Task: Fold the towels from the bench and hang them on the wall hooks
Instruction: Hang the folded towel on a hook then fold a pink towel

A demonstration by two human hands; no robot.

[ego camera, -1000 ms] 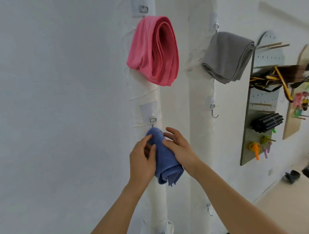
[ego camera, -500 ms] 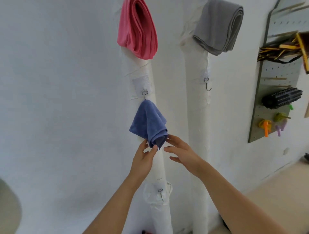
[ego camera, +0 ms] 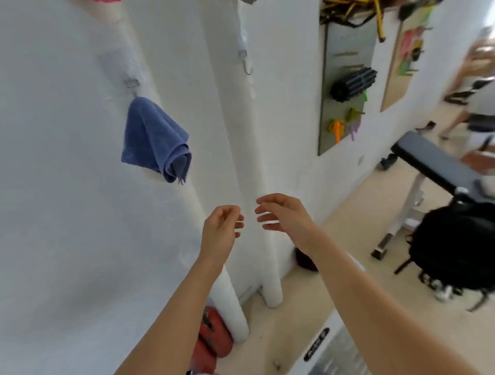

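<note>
A folded blue towel [ego camera: 154, 140] hangs from a metal hook [ego camera: 131, 83] on the left white wall column. A second hook [ego camera: 247, 65] on the right column is bare. My left hand [ego camera: 221, 230] is below and to the right of the towel, fingers loosely curled, holding nothing. My right hand [ego camera: 284, 214] is beside it with fingers spread, also holding nothing. Neither hand touches the towel. A sliver of the pink towel [ego camera: 103, 0] shows at the top edge.
A grey padded bench [ego camera: 434, 163] stands at the right, with a black backpack [ego camera: 458, 243] on the floor by it. A pegboard [ego camera: 345, 88] with a black roller and coloured clips hangs on the wall. A red object [ego camera: 211, 340] lies at the column base.
Both hands have let go of the blue towel and dropped away from it to the lower right. The view has swung down and right, bringing the bench and backpack into sight.
</note>
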